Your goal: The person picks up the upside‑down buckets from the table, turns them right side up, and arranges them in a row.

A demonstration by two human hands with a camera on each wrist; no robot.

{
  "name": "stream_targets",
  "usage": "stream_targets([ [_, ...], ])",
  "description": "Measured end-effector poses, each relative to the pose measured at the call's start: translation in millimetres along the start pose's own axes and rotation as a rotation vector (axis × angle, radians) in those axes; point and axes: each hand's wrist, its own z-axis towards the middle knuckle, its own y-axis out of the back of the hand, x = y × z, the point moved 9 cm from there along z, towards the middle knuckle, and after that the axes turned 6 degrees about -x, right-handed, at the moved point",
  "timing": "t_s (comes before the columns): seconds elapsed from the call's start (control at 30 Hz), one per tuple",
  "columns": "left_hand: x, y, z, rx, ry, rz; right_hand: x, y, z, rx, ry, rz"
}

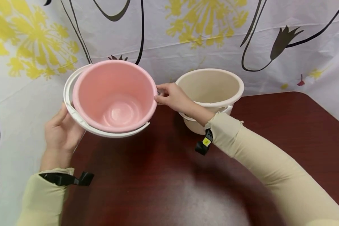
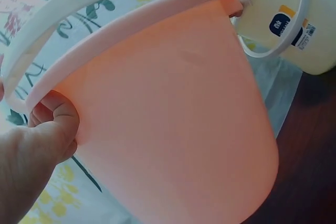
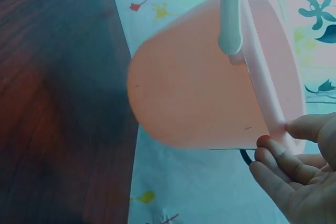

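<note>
A pink bucket (image 1: 113,81) is held up above the table, tilted so that its bare inside faces the head camera. Its white handle (image 1: 101,132) hangs down along the left and lower side of the rim. My left hand (image 1: 62,135) holds the bucket at its left side; in the left wrist view, curled fingers (image 2: 63,121) sit just under the rim. On the opposite side my right hand (image 1: 176,98) pinches the rim, its thumb (image 3: 307,127) on the inner side and fingertips beneath. Behind the right forearm stands a cream bucket (image 1: 195,125), upright on the table.
The dark red table (image 1: 147,188) has a rounded far right corner. A white cloth with yellow flowers (image 1: 164,18) hangs behind and to the left. The cream bucket carries a dark label (image 2: 281,24) and its own white handle (image 2: 302,17).
</note>
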Motion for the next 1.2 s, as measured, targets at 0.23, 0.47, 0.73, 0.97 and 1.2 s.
stream_targets([
  [0.23, 6.3, 28.9, 11.2, -0.098, 0.000, -0.038, -7.0, 1.9, 8.8, 0.042, -0.058, -0.112],
  [0.47, 16.7, 45.5, 21.7, -0.171, 0.055, -0.066, -11.6, 4.1, 10.6, 0.051, -0.094, -0.157],
  [0.73, 25.9, 62.4, 28.3, -0.264, 0.142, -0.129, -15.5, 3.2, 9.6, 0.027, -0.091, -0.204],
  [0.97, 28.0, 76.8, 30.2, -0.302, 0.138, -0.126, -16.1, 0.7, 9.5, 0.019, -0.069, -0.269],
  [1.2, 30.7, 86.9, 27.0, -0.328, 0.153, -0.158, -16.4, -7.0, 7.6, 0.047, -0.073, -0.361],
])
